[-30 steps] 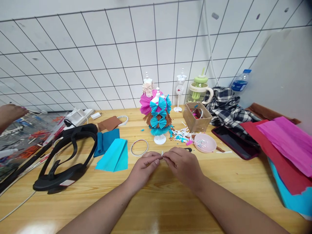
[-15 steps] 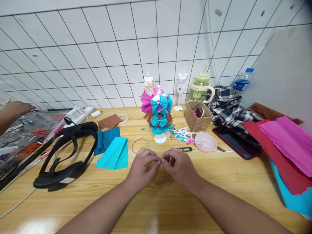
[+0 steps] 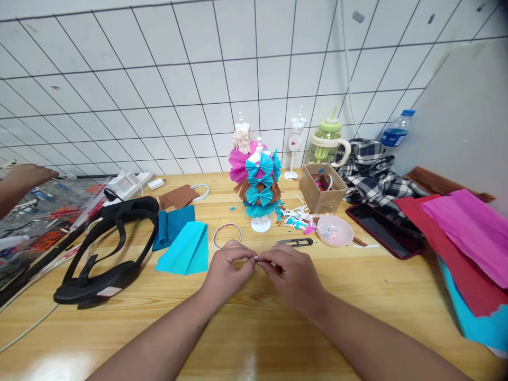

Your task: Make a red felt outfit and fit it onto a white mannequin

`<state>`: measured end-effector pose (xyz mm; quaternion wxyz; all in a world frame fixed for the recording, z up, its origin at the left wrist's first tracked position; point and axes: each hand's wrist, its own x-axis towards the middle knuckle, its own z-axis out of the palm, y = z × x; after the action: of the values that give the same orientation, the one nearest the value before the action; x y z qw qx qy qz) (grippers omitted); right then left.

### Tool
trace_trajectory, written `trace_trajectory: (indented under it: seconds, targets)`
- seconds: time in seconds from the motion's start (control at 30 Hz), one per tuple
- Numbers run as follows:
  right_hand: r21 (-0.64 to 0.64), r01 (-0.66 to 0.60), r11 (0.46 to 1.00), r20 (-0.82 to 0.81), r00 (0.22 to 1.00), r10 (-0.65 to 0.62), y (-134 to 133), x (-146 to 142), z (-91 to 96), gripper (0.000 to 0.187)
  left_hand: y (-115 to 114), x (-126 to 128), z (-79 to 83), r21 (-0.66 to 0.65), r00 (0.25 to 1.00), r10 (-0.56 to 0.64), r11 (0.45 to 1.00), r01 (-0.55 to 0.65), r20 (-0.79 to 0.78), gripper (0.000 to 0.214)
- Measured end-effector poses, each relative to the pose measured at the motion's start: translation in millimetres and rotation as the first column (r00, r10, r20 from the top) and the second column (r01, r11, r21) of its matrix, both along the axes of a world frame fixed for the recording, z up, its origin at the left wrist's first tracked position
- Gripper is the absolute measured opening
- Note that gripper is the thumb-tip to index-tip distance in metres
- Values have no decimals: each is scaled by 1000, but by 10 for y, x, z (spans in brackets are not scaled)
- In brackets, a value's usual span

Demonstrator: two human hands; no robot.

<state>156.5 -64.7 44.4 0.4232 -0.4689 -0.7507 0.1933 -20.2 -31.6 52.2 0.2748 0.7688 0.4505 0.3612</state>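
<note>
Starting at my far left, another person's hand (image 3: pixel 24 177) shows above a clear plastic sheet (image 3: pixel 47 211), well apart from mine. Next comes a black headband (image 3: pixel 107 248) lying flat on the wooden table (image 3: pixel 397 301), then a folded light-blue paper (image 3: pixel 186 250) just beside a darker teal paper (image 3: pixel 171 225), and a tape ring (image 3: pixel 227 235) just beyond my knuckles. My left hand (image 3: pixel 227 271) is curled, thumb and forefinger pressed together on one end of a tiny white sliver (image 3: pixel 256 257). My right hand (image 3: pixel 291 276) is curled the same way and pinches the other end. The sliver sits low over the table, right where the two sets of fingertips meet, so neither hand is nearer than the other. Its long axis seems to run side to side, from one hand to the other, roughly level. It is too small for me to tell which end is which. Straight behind it stands a small mannequin (image 3: pixel 257 190) dressed in pink, blue and brown paper fans. To the right of my right hand lie black snips (image 3: pixel 296 243), near but not touching. Further right come a pink bowl (image 3: pixel 334 231), a cardboard box (image 3: pixel 320 189) behind it, a dark phone (image 3: pixel 383 225), and stacked red paper (image 3: pixel 452 264) and magenta paper (image 3: pixel 472 227) at the far right.
</note>
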Motion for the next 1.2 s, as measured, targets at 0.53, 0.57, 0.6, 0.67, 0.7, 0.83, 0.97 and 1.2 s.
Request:
trace_trajectory:
  seconds: [0.53, 0.57, 0.6, 0.67, 0.7, 0.83, 0.97, 1.2]
  targets:
    - [-32, 27, 999, 57, 998, -26, 14, -20, 2, 11, -59, 32, -21, 96, 998, 39, 995, -34, -52, 17]
    - [-39, 37, 999, 63, 997, -34, 11, -26, 6, 11, -65, 37, -23, 100, 998, 35, 995, -29, -55, 17]
    - [-47, 48, 998, 66, 997, -45, 10, -32, 10, 10, -71, 43, -24, 99, 998, 33, 995, -27, -57, 17]
    - [-76, 72, 995, 55, 996, -68, 16, -40, 16, 9, -79, 53, -24, 82, 998, 33, 996, -28, -55, 16]
    - [-95, 80, 992, 37, 996, -77, 24, -41, 16, 8, -80, 56, -23, 71, 998, 32, 997, -29, -52, 16]
    - [-166, 84, 983, -34, 995, -91, 62, -18, 7, 6, -60, 52, -19, 21, 999, 27, 999, -26, -36, 16]
    - [-121, 72, 990, -24, 997, -75, 61, 11, 6, 11, -35, 32, -11, -27, 999, 8, 1000, -9, -37, 15]
    - [-41, 20, 999, 62, 998, -18, 27, 6, -6, 13, -34, 20, -7, -60, 1000, 19, 998, -20, -20, 15]
